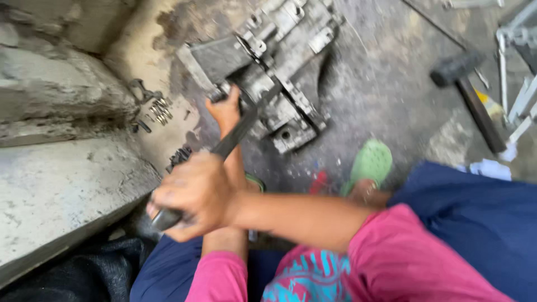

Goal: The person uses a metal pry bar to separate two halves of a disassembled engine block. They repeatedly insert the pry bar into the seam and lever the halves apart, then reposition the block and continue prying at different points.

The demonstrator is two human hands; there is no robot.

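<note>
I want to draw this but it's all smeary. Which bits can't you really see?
- Head view: motion blur smears the metal gearbox housing; its small parts cannot be told apart.
- The long dark bar: its lower end is hidden inside the right hand, its tip by the left hand.
- The loose bolts on the floor are too small to count.
- The hammer handle end is blurred.

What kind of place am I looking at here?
Probably a rough mechanic's workshop, with the work done on the ground. A greasy metal gearbox-like casting lies on the stained concrete floor, a sledgehammer rests nearby, and loose bolts sit by a concrete step.
</note>
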